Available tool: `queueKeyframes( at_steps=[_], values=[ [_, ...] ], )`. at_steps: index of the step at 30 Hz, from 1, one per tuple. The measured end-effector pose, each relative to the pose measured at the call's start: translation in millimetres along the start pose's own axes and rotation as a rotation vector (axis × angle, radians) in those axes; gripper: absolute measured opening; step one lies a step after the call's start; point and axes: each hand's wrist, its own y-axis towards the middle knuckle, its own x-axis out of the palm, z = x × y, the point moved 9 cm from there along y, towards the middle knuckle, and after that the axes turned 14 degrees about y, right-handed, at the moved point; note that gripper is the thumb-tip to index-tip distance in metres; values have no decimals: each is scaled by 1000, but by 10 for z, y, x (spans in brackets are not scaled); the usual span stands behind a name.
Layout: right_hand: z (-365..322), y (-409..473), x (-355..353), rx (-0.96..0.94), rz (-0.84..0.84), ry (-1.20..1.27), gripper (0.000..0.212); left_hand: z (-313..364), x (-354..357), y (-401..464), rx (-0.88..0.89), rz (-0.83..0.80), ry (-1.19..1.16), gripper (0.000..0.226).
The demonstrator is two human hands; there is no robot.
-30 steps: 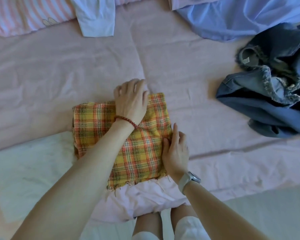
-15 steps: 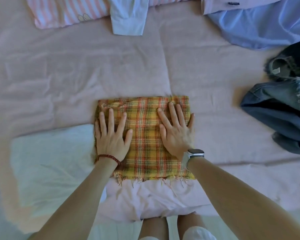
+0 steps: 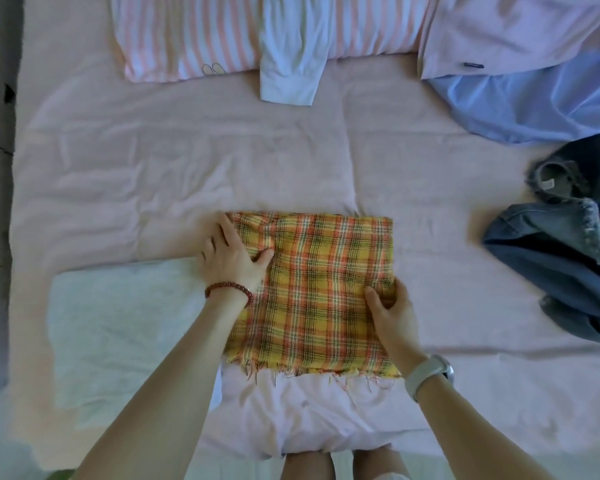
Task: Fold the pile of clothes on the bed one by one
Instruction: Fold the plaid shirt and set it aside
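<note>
Gripping both side edges of a square, loosely woven, fraying plaid cloth (image 3: 312, 292) with left hand (image 3: 231, 259) and right hand (image 3: 390, 315), thumbs on top.

Between the left hand (image 3: 231, 259) and the right hand (image 3: 392, 315) lies a cloth (image 3: 317, 289) in a yellow plaid with orange-red and dark green lines. The left wrist carries a dark red bead bracelet (image 3: 227, 289); the right wrist carries a white watch (image 3: 428, 375). Under both hands the bed sheet (image 3: 187, 161) is pale pink. Far beyond the left hand a pillow (image 3: 187, 32) has pink and white stripes. Beyond the right hand, a light blue shirt (image 3: 534, 102) lies, and perhaps denim clothes (image 3: 568, 258) in faded blue.
</note>
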Motion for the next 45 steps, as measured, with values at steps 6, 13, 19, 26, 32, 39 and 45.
queueKeyframes(
  at_steps=[6, 13, 19, 26, 32, 39, 45],
  values=[
    [-266, 32, -210, -154, 4, -38, 28, 53, -53, 41, 5, -86, -172, 100],
    [-34, 121, -592, -60, -7, 94, 56, 67, 192, -233, -142, -91, -536, 56],
    [-28, 223, -471, -4, -48, 95, 40, 116, 271, -357, -16, -118, -578, 49],
    [-611, -345, -462, -246, -15, 115, 27, -214, -390, -734, 40, 3, -842, 49],
    [-940, -1139, 575, -329, -289, 181, 32, -1543, -823, -1057, -22, 103, -807, 46],
    [-731, -1463, 1839, -253, -467, 132, 32, -2805, -404, -973, -272, 31, -725, 54],
    [-412, -1242, 2112, -133, -367, -219, 52, -3043, 4, -842, -458, 70, -356, 56]
  ],
)
